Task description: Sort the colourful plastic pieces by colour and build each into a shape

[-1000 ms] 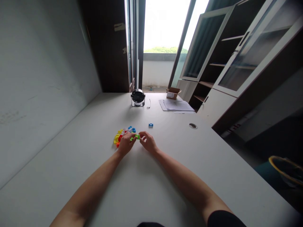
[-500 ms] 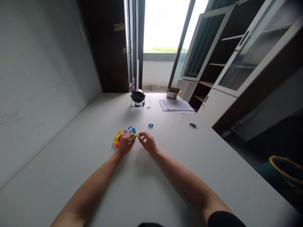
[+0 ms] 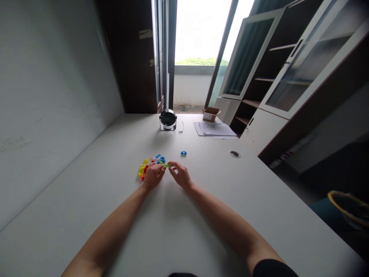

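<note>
At the centre of my view, a small green piece point(image 3: 167, 166) sits between my two hands. The fingers of my left hand point(image 3: 153, 176) are pinched narrow on its left end, and those of my right hand point(image 3: 181, 176) close on its right end. The piece is too small from here for me to read its exact shape.

Just beside and partly behind my left hand lies a loose pile of pieces point(image 3: 142, 169), yellow, red, orange, white and blue. Beyond my right hand, a single blue piece point(image 3: 183, 153) rests apart on the white tabletop point(image 3: 178, 231), which looks smooth and carries soft shadows under my forearms.

Farther out, near the far edge, I have a round black device point(image 3: 167, 118) in a metal stand, with a thin cord point(image 3: 181, 127) just right of it. Right of that are overlapping papers point(image 3: 217, 129), with an open cardboard box point(image 3: 210, 115) behind them. A ringed hole point(image 3: 235, 154) is set in the right side.

A scuffed, pale wall point(image 3: 57, 104) borders the left, running up to a dark panel point(image 3: 131, 57). Bright daylight fills the opening point(image 3: 201, 34) ahead, over a low parapet and greenery. White-framed cabinets point(image 3: 265, 125) with glass doors stand to the right.
</note>
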The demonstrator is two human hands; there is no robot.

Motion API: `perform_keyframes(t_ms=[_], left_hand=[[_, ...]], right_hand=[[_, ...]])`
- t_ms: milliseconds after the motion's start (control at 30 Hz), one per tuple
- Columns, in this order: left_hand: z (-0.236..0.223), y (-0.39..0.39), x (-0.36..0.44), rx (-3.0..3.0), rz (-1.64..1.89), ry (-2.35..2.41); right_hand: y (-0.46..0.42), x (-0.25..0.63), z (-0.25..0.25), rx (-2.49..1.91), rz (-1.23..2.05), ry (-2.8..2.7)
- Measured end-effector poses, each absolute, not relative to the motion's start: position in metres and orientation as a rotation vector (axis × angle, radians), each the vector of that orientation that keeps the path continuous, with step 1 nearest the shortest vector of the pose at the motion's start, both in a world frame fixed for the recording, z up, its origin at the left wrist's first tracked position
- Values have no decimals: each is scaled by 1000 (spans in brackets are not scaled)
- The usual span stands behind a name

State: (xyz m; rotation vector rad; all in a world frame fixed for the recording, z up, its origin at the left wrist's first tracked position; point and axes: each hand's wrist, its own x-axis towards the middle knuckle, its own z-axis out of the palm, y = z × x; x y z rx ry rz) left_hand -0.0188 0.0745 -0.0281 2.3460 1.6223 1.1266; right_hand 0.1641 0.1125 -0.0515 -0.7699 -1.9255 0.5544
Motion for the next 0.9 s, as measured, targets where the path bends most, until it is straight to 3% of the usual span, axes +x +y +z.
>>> perform_keyframes(t_ms=[900], left_hand=[[-30,75,-15,2374,1252,1628]], right_hand=[[110,166,-49,-894,571,-1909]])
